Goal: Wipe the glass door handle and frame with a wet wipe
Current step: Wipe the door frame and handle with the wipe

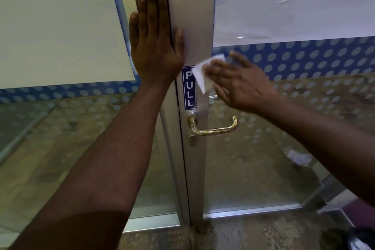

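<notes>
1. Against the upright aluminium door frame [194,16], the left hand [155,46] is laid flat, fingers [151,6] spread and straight, gripping nothing; the palm spans the seam between the frame and the fixed glass panel [60,26] at its left edge, and the thumb rests on the frame face.
2. Just below that hand, a white wet wipe [203,73] is pressed to the frame by the right hand [241,83], whose fingers are extended over the wipe; the hand is blurred, so the exact grip cannot be told.
3. The top of a blue PULL sticker [189,89] on the frame is overlapped by the wipe's lower corner.
4. The brass door handle [215,128] is seen below the sticker, apart from both hands, with a keyhole [192,141] beneath its base.
5. Bare frame is left above the wipe, between the left thumb and the frame's right edge, where the glass door [263,168] begins.
6. A dotted blue band [304,57] crosses the glass behind the right hand.
</notes>
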{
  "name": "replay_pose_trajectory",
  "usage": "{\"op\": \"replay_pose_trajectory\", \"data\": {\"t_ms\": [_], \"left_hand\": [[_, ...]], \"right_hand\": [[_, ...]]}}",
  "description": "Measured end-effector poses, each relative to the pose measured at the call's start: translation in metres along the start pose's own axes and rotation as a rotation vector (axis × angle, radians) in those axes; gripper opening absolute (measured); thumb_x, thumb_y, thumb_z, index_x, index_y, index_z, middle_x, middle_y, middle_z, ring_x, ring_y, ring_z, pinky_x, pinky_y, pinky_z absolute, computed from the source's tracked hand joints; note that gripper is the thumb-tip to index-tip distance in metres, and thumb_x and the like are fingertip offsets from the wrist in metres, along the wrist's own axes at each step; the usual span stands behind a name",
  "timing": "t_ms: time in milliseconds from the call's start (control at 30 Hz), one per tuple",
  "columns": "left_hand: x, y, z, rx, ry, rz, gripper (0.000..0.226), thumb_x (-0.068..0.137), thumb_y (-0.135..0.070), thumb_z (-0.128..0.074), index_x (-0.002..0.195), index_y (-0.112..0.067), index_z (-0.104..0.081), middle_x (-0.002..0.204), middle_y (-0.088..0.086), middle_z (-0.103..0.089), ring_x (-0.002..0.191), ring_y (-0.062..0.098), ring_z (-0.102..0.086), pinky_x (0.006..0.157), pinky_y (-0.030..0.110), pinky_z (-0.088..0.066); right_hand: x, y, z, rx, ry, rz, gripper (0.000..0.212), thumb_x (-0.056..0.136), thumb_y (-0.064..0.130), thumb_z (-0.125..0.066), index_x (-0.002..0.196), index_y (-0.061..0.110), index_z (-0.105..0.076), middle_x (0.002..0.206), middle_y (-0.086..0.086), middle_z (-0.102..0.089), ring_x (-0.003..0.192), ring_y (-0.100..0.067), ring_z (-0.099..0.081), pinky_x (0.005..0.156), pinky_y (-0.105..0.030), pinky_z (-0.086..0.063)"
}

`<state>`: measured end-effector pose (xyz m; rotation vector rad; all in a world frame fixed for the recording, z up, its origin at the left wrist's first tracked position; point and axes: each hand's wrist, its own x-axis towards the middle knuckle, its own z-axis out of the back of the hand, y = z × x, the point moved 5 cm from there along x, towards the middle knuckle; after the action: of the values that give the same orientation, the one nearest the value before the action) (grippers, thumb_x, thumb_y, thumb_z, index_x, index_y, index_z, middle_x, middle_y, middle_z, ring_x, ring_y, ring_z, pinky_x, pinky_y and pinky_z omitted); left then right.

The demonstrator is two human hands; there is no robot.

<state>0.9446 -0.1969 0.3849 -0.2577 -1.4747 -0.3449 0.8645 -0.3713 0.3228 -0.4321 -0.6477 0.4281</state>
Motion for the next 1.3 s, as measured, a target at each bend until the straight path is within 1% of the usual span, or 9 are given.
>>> {"op": "replay_pose_trajectory", "data": {"t_ms": [133, 300, 500, 633, 767, 900, 1000, 1100, 1300], "left_hand": [[0.002, -0.001, 0.0, -0.01, 0.004, -0.002, 0.058, 0.104, -0.041, -0.034, 0.149, -0.005, -0.028, 0.155, 0.018, -0.033, 0.145, 0.03, -0.023, 0.122, 0.037, -0.006], [0.001, -0.001, 0.001, -0.005, 0.019, -0.011, 0.056, 0.104, -0.037, -0.034, 0.15, -0.004, -0.027, 0.156, 0.019, -0.031, 0.146, 0.03, -0.02, 0.122, 0.036, -0.002], [0.0, 0.0, 0.001, -0.009, 0.029, -0.008, 0.055, 0.104, -0.035, -0.035, 0.15, -0.004, -0.026, 0.156, 0.019, -0.03, 0.146, 0.029, -0.02, 0.122, 0.035, 0.0], [0.001, 0.001, 0.002, -0.036, 0.039, -0.019, 0.055, 0.104, -0.035, -0.03, 0.15, -0.004, -0.026, 0.157, 0.018, -0.029, 0.147, 0.029, -0.02, 0.122, 0.035, -0.003], [-0.001, 0.001, 0.002, -0.057, 0.036, -0.006, 0.055, 0.105, -0.034, -0.026, 0.15, -0.003, -0.025, 0.156, 0.019, -0.028, 0.147, 0.029, -0.019, 0.122, 0.035, -0.004], [0.0, 0.002, 0.003, -0.106, 0.022, -0.001, 0.053, 0.105, -0.03, -0.025, 0.15, -0.003, -0.025, 0.157, 0.019, -0.028, 0.147, 0.029, -0.019, 0.123, 0.035, -0.005], [-0.001, 0.005, 0.004, -0.15, 0.038, 0.01, 0.054, 0.103, -0.025, -0.033, 0.151, -0.003, -0.024, 0.158, 0.019, -0.026, 0.148, 0.029, -0.018, 0.123, 0.036, -0.007], [-0.002, 0.005, 0.004, -0.159, 0.049, -0.003, 0.062, 0.101, -0.033, -0.046, 0.149, 0.001, -0.027, 0.156, 0.022, -0.029, 0.147, 0.032, -0.022, 0.123, 0.037, -0.009], [-0.003, 0.006, 0.009, -0.233, 0.021, -0.028, 0.049, 0.104, -0.021, -0.03, 0.147, 0.005, -0.03, 0.154, 0.025, -0.031, 0.145, 0.035, -0.026, 0.123, 0.037, -0.011]], "right_hand": [[0.018, -0.006, 0.016, -0.043, -0.318, 0.034, 0.027, 0.095, 0.015, -0.059, 0.121, 0.008, -0.064, 0.131, -0.009, -0.061, 0.125, -0.025, -0.054, 0.113, -0.043, -0.032], [0.016, 0.013, 0.013, 0.004, -0.485, -0.04, 0.026, 0.093, 0.002, -0.061, 0.119, 0.001, -0.066, 0.124, -0.014, -0.065, 0.12, -0.03, -0.058, 0.104, -0.045, -0.044], [0.034, 0.03, 0.01, 0.201, -0.467, -0.097, 0.032, 0.093, -0.003, -0.054, 0.124, -0.002, -0.06, 0.128, -0.019, -0.061, 0.122, -0.032, -0.056, 0.092, -0.043, -0.054], [0.019, 0.045, 0.001, 0.203, -0.374, 0.019, 0.033, 0.095, -0.005, -0.047, 0.126, -0.002, -0.058, 0.13, -0.018, -0.059, 0.124, -0.03, -0.054, 0.089, -0.042, -0.056], [0.042, 0.025, 0.015, 0.198, -0.495, -0.078, 0.03, 0.093, -0.003, -0.053, 0.122, -0.002, -0.062, 0.125, -0.018, -0.063, 0.121, -0.029, -0.057, 0.095, -0.037, -0.052], [0.041, 0.04, 0.01, 0.248, -0.476, -0.032, 0.036, 0.089, -0.006, -0.059, 0.125, -0.002, -0.059, 0.128, -0.018, -0.061, 0.123, -0.029, -0.056, 0.08, -0.038, -0.059], [0.028, 0.039, 0.011, 0.226, -0.468, 0.013, 0.032, 0.089, -0.003, -0.061, 0.121, -0.002, -0.062, 0.122, -0.017, -0.065, 0.116, -0.028, -0.061, 0.079, -0.037, -0.059], [0.055, 0.023, 0.025, 0.224, -0.559, -0.112, 0.025, 0.093, 0.001, -0.059, 0.116, -0.003, -0.065, 0.119, -0.018, -0.067, 0.112, -0.028, -0.063, 0.083, -0.036, -0.058], [0.039, 0.034, 0.021, 0.208, -0.543, -0.06, 0.025, 0.092, 0.0, -0.058, 0.115, -0.003, -0.067, 0.117, -0.017, -0.068, 0.109, -0.028, -0.064, 0.082, -0.035, -0.058]]}}
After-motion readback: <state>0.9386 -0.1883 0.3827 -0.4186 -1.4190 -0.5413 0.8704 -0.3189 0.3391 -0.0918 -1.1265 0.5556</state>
